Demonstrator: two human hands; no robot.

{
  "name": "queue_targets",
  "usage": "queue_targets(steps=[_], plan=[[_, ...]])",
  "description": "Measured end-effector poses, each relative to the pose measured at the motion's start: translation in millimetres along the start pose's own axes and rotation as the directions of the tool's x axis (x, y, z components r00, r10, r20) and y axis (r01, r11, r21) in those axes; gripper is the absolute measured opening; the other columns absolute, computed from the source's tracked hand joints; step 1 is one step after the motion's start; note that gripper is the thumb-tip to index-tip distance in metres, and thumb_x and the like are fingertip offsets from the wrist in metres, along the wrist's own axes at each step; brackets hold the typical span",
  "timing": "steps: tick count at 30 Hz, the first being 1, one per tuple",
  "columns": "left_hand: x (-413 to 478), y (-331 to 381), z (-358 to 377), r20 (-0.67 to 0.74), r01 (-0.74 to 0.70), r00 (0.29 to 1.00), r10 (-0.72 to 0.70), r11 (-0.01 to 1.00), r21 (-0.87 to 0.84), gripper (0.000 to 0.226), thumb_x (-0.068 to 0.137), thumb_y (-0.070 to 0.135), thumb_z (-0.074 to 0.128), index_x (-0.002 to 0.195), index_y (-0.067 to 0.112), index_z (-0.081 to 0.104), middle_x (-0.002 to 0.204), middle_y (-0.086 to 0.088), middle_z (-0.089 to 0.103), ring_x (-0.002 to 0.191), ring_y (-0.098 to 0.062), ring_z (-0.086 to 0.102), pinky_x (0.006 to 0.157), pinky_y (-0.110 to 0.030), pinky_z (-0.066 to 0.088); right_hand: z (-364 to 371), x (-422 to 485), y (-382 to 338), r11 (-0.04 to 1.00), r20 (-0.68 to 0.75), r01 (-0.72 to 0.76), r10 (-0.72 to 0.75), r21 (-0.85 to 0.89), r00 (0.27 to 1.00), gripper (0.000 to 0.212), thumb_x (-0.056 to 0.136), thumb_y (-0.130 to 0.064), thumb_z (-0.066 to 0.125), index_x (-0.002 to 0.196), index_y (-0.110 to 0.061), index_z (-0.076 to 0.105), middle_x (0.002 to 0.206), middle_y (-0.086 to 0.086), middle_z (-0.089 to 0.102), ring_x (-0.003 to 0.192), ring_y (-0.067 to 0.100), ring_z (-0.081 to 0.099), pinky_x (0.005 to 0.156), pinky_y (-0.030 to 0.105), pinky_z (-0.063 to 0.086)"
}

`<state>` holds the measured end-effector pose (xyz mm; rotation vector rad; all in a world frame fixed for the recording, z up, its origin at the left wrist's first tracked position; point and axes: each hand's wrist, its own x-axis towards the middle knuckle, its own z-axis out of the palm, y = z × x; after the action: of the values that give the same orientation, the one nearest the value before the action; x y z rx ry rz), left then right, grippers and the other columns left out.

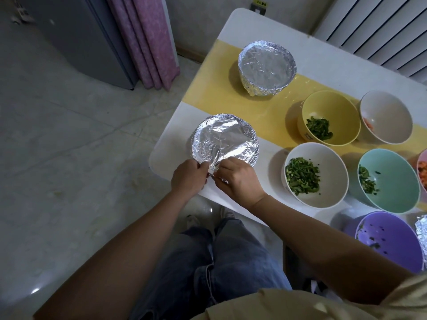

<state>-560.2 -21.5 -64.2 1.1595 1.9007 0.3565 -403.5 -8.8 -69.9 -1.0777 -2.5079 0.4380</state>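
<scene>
Left hand (188,179) and right hand (238,179) pinch the near foil edge of the round foil-covered bowl (225,140) at the white table's (161,162) corner. Sealing step, likely; next, crimp onward round the rim (second foil-wrapped bowl (266,68) beyond looks finished).

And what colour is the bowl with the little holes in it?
Purple, or lilac. The bowl with holes shows best in the head view, lower right.

No legible text or labels
</scene>
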Motion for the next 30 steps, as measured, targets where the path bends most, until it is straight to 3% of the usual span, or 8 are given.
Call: queue_targets(steps=[2, 6, 10, 13, 17, 22, 26, 30], plan=[[2.7, 0.3, -1.1, -0.002, 0.003, 1.0, -0.003, 1.0, -0.017, 0.042, 0.095, 0.026, 0.043, 0.07, 0.002, 0.067, 0.052, -0.001, 0.061, 0.051, -0.02, 0.06, 0.072, -0.04, 0.055, 0.3, 3.0, -1.7, 1.0, -0.001, -0.002, 0.002, 0.013, 1.0, 0.022, 0.084, -0.01, 0.063, 0.063, -0.007, 0.059, 0.069, 0.007, 0.054, 0.065, 0.028, 0.051, 0.053, 0.034, 0.04], [2.5, -2.5, -5.2, 0.003, 0.013, 1.0, -0.013, 0.999, -0.044, 0.046, 0.095, 0.035, 0.041, 0.062, 0.011, 0.062, 0.053, -0.003, 0.063, 0.054, -0.022, 0.061, 0.069, -0.036, 0.052, 1.3, 6.6, -2.9, 0.999, -0.005, -0.001, 0.001, 0.035, 1.0, 0.022, 0.08, -0.006, 0.067, 0.061, -0.007, 0.057, 0.067, 0.007, 0.053, 0.062, 0.029, 0.05, 0.051, 0.035, 0.04], [5.8, -0.7, -6.1, -0.028, -0.008, 1.0, 0.01, 0.998, 0.068, 0.042, 0.094, 0.031, 0.038, 0.069, 0.007, 0.062, 0.07, -0.011, 0.068, 0.073, -0.033, 0.064, 0.073, -0.04, 0.052, 1.5, 6.1, -2.9, 1.0, -0.018, -0.004, 0.005, 0.022, 1.0, 0.021, 0.083, -0.011, 0.067, 0.064, -0.007, 0.061, 0.069, 0.008, 0.054, 0.063, 0.029, 0.051, 0.051, 0.034, 0.04], [6.2, -0.2, -7.6, -0.038, -0.014, 0.999, 0.016, 0.998, 0.063, 0.042, 0.09, 0.036, 0.038, 0.067, 0.01, 0.062, 0.069, -0.011, 0.068, 0.072, -0.033, 0.064, 0.072, -0.039, 0.052, 2.9, 6.7, -2.6, 0.999, -0.044, -0.022, 0.024, 0.028, 0.999, 0.021, 0.084, -0.014, 0.068, 0.065, -0.006, 0.062, 0.069, 0.007, 0.053, 0.062, 0.029, 0.053, 0.051, 0.034, 0.042], [4.1, -0.8, -8.0, 0.02, 0.002, 1.0, -0.004, 0.998, 0.056, 0.038, 0.093, 0.035, 0.042, 0.067, 0.015, 0.06, 0.059, 0.0, 0.066, 0.066, -0.025, 0.064, 0.074, -0.036, 0.05, 5.1, 5.5, -1.3, 0.999, -0.008, -0.04, 0.04, 0.01, 0.999, 0.019, 0.084, -0.023, 0.068, 0.073, -0.008, 0.066, 0.073, 0.007, 0.057, 0.067, 0.028, 0.055, 0.056, 0.035, 0.045], [4.9, 3.2, -12.4, -0.025, -0.015, 1.0, 0.018, 0.993, 0.115, 0.051, 0.082, 0.044, 0.036, 0.068, 0.003, 0.063, 0.068, -0.012, 0.067, 0.069, -0.033, 0.063, 0.071, -0.039, 0.054, -2.8, -0.3, 6.0, 0.998, 0.022, 0.003, -0.002, -0.069, 1.0, 0.03, 0.078, -0.037, 0.073, 0.09, -0.01, 0.066, 0.084, 0.005, 0.059, 0.077, 0.028, 0.054, 0.065, 0.036, 0.037], [8.5, 3.9, -16.9, -0.04, -0.045, 0.998, 0.051, 0.989, 0.143, 0.054, 0.083, 0.045, 0.037, 0.067, 0.001, 0.062, 0.068, -0.015, 0.067, 0.067, -0.034, 0.063, 0.067, -0.038, 0.052, -5.2, -1.9, 9.7, 0.993, 0.007, 0.063, -0.062, -0.096, 0.998, 0.022, 0.081, -0.026, 0.074, 0.077, -0.01, 0.06, 0.078, 0.006, 0.056, 0.072, 0.028, 0.051, 0.063, 0.036, 0.035], [11.1, -7.3, -12.7, -0.073, -0.031, 0.997, 0.039, 0.993, 0.115, 0.044, 0.093, 0.032, 0.046, 0.069, -0.001, 0.063, 0.069, -0.016, 0.067, 0.069, -0.035, 0.063, 0.066, -0.039, 0.05, 0.5, 5.5, 4.5, 0.988, 0.008, 0.114, -0.114, -0.109, 0.994, 0.016, 0.078, -0.011, 0.071, 0.068, -0.01, 0.059, 0.071, 0.006, 0.055, 0.066, 0.028, 0.051, 0.062, 0.034, 0.028]])
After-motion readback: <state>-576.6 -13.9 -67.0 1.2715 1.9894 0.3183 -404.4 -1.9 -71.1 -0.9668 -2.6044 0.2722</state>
